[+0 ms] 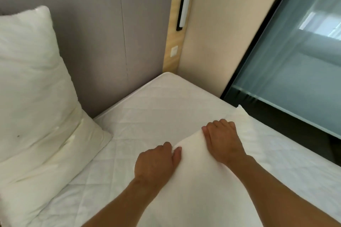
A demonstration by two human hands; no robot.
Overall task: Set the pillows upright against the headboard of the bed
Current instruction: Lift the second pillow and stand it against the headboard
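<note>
Pillow (199, 180) in the lower centre of the frame is gripped at its far edge by both hands: the left hand (156, 164) pinches the near corner, thumb on top, and the right hand (223, 142) is curled over the edge just beside it. Second pillow (31, 79) stands upright at the left of the frame, leaning on the grey headboard (110, 33), its lower end resting on the quilted mattress (156, 108).

A bedroom, likely a hotel room: a bed with a quilted white mattress (166, 112) meets a grey padded headboard (110, 33), a wall switch (174, 51) on a wooden strip (175, 24), frosted glass partition (295, 61) at right.
</note>
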